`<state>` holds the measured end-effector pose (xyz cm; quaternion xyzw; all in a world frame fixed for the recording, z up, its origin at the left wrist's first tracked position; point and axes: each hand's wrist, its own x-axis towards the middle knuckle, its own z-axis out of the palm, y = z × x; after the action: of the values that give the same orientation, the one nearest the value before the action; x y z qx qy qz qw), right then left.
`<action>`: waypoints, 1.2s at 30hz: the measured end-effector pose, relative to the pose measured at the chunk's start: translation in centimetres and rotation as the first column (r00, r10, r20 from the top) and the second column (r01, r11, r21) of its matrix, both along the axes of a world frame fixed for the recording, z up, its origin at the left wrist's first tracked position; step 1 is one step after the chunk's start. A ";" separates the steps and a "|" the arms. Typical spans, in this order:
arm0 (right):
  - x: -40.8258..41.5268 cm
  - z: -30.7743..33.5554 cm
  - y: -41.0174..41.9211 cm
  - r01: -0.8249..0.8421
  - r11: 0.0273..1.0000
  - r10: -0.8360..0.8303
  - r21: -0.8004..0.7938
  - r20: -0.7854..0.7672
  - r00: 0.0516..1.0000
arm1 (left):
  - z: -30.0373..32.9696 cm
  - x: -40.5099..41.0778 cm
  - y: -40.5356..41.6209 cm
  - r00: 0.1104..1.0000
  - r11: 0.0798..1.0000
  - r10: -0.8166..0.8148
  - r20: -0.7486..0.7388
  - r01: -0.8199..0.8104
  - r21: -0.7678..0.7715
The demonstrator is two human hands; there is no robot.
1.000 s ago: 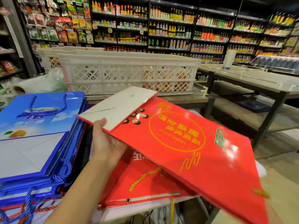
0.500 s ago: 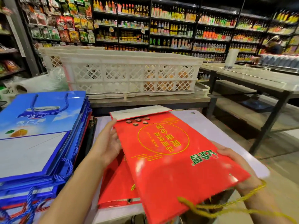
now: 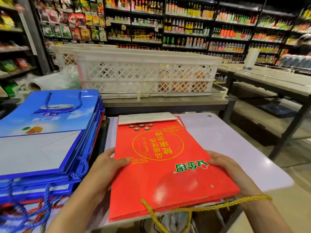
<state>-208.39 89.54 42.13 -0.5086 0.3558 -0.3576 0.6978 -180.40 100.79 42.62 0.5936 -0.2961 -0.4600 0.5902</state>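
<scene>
Folded red gift bag [image 3: 156, 179], gold print; perhaps others beneath.

Reading "Health Jin Luo" upside down in gold, beside Chinese characters, on the red bag [image 3: 159, 180]. Showing white Chinese lettering, too blurred to read, on the blue bag [image 3: 50, 119].

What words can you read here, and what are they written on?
"Health Jin Luo": yellow, in the circle on the red bag.
"金锣": in its green logo, upside down.
Yellow characters in the circle: too unclear.
On the blue bag: white characters, blurred.
On the shelf bottles: labels too small.
</scene>
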 end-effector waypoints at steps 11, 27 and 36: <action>2.6 -0.5 -0.2 -0.052 0.863 -0.311 -0.502 -0.610 0.729 | -2.2 1.2 -1.2 0.948 0.994 0.091 0.305 -0.104 0.028; 3.1 -1.2 0.1 -0.355 0.651 -0.531 -0.671 -0.737 0.418 | -2.7 -1.4 -0.2 0.340 0.989 0.020 0.940 -0.147 0.032; 6.4 2.6 -2.0 -0.850 -0.014 -0.608 -0.527 -0.670 0.426 | -2.9 -1.8 2.2 0.313 0.919 -0.209 0.927 0.386 0.077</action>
<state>-202.01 87.51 44.73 -0.9602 0.2153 -0.0636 -0.1664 -182.23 103.01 39.76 0.6329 -0.7134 -0.1259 0.2734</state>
